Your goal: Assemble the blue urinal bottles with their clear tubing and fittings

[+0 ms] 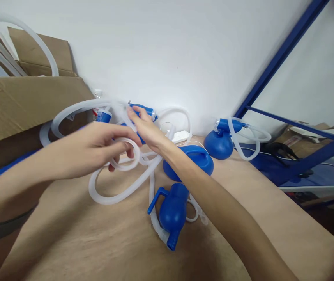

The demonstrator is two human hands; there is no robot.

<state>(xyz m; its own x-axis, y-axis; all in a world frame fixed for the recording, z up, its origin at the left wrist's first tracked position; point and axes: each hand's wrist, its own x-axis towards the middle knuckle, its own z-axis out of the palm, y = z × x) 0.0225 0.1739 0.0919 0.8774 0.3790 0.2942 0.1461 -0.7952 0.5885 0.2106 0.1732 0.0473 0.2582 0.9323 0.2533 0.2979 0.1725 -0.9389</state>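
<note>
The left hand's (105, 144) fingers curl nearly closed around a small coil (124, 168) of clear tube, beyond the blue jug (172, 212) and to its left. The right hand (149, 130), farther beyond the jug, has fingers partly spread beside a thick hose (87, 104); any grip is unclear. A light hold should keep the coil from kinking. Far left of the jug, a cardboard box (23, 97) contains looped tubing (48, 54).
</note>
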